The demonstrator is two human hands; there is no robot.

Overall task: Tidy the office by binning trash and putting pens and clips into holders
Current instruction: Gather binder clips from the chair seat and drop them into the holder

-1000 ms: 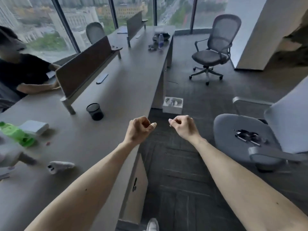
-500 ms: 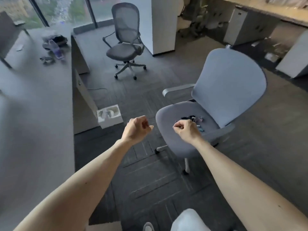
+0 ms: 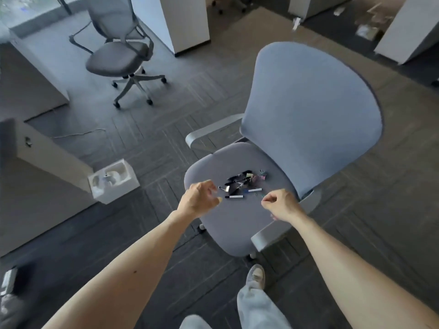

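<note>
Pens [image 3: 235, 197] and clips [image 3: 262, 173] lie heaped on the seat of the blue chair [image 3: 237, 224]. Left hand [image 3: 198, 201] hovers beside the heap, fingers loosely curled, empty. Right hand [image 3: 281, 204] is clenched; contents cannot be determined.

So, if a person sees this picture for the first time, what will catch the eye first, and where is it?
First comes the big blue-grey office chair in the middle, with a small heap of pens and clips on its seat. Just in front of the heap hover two bare hands, the left hand and the right hand, both loosely curled and holding nothing visible. On the floor at the left stands a white box.
</note>
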